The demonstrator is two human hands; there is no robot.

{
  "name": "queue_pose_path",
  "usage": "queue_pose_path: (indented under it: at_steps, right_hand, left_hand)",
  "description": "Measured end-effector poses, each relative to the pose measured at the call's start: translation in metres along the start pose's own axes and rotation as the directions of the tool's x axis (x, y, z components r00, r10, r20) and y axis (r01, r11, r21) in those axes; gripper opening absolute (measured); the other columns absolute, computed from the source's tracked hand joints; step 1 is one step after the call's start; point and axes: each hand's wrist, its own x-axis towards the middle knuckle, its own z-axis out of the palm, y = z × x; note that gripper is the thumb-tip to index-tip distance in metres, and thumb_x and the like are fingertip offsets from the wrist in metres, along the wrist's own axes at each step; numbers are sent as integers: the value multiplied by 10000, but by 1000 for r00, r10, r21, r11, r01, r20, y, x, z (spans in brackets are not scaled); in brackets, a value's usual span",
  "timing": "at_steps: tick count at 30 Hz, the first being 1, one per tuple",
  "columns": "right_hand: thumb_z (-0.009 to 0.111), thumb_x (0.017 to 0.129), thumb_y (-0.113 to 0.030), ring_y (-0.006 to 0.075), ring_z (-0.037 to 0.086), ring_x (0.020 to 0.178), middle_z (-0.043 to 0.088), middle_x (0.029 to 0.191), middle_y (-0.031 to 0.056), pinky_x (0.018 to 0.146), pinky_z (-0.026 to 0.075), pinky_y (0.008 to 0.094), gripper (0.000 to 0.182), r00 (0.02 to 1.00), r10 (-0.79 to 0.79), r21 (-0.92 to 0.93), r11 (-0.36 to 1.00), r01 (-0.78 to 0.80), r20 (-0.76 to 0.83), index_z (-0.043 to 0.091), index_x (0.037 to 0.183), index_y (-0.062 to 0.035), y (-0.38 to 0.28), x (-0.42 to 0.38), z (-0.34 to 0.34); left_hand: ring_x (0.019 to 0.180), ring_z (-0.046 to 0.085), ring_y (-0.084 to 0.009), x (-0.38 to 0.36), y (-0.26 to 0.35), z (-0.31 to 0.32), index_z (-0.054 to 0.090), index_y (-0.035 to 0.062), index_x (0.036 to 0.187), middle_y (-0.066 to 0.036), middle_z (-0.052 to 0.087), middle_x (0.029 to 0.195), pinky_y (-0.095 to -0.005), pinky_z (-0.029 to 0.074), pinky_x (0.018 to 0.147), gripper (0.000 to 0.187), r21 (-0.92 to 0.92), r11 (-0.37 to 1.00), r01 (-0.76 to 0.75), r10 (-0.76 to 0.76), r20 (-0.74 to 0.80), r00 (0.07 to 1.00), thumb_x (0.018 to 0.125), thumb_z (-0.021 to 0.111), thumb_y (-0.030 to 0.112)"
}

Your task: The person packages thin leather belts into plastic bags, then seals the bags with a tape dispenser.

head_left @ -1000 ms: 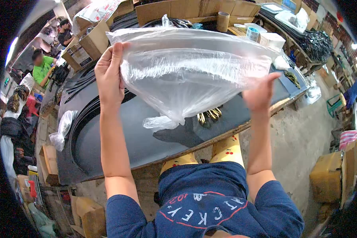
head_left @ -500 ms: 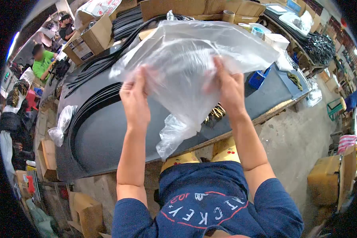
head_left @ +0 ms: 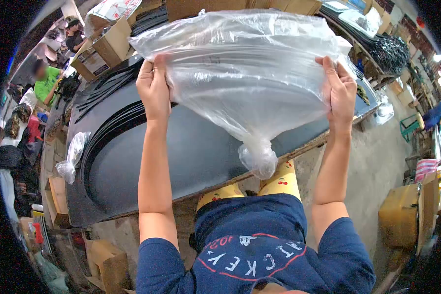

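Observation:
A large clear plastic bag [head_left: 250,73] is stretched wide between my two hands above the dark worktable. My left hand [head_left: 154,88] grips its left side, thumb against the film. On the opposite side my right hand [head_left: 339,90] pinches the plastic, fingers partly behind it. The bag's lower end narrows to a bunched, knotted tail [head_left: 258,157] hanging over the table's near edge. Through the film the tabletop shows only dimly.
Long black strips [head_left: 100,127] lie curved on the dark tabletop [head_left: 147,161], beside a small clear bag [head_left: 75,154]. Cardboard boxes [head_left: 103,51] stand at the back left. Two people work at the far left. Another carton [head_left: 399,215] sits on the floor at right.
My hands have moved apart, pulling the bag from a bunched shape into a wide, taut spread. Its knotted tail has shifted right.

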Motion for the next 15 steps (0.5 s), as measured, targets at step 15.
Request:
queue_pose_path:
  at_steps: [15]
  right_hand:
    - [586, 930, -240, -10, 371, 496, 503, 633, -89, 436, 254, 162, 230, 962, -133, 25, 989, 143, -240, 672, 1019, -45, 1, -14, -37]
  left_hand:
    - [637, 506, -1, -92, -55, 50, 599, 45, 998, 15, 633, 818, -147, 327, 494, 116, -93, 891, 445, -438, 89, 895, 932, 560, 131]
